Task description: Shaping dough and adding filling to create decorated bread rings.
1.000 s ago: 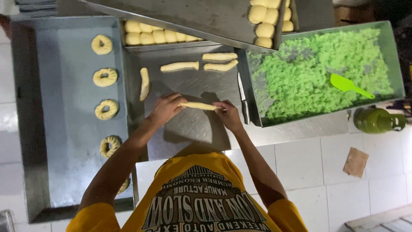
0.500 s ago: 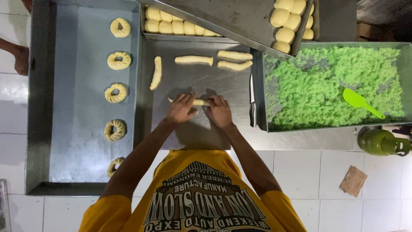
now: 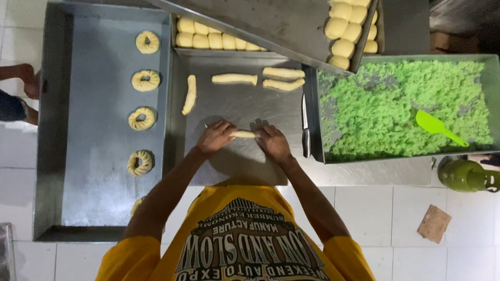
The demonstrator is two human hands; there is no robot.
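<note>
Moved: both hands have drawn closer together along the dough rope [image 3: 244, 134] since a second ago, when they were spread out at its ends.
Left hand [image 3: 214, 137]: palm down, fingers flat on the left part of the rope, forearm angled in from the lower left.
Right hand [image 3: 273, 142]: palm down, fingers flat on the right part, pressed on it rather than closed round it.
Rope: lies across the steel work sheet [image 3: 234, 161]; a short stretch shows between the hands.
Dough sticks [image 3: 234, 79]: four on the sheet, three lying crosswise, one upright.
Twisted rings [image 3: 142, 118]: four whole on the left tray [image 3: 99, 182], a fifth half hidden by the arm.
Knife [image 3: 305, 125]: one, at the sheet's right edge.
Green spatula [image 3: 437, 126]: one, in the green crumb tray [image 3: 317, 119].
</note>
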